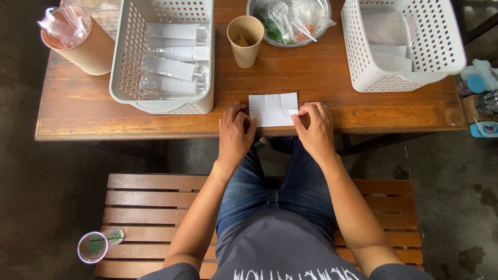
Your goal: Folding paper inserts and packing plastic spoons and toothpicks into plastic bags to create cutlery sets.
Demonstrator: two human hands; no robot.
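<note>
Pinching a white napkin [273, 109] — left hand [234, 134], right hand [314, 127] (both at its edges).

The scene is lit by soft, even daylight; no single source can be made out. Only faint shadows are cast under the left hand [234, 136] and right hand [314, 132]. The white napkin [273, 109] between them is nearly overexposed. Glare is seen on the steel bowl [288, 21] beyond them. Focus is sharp, though edges are slightly bowed.
</note>
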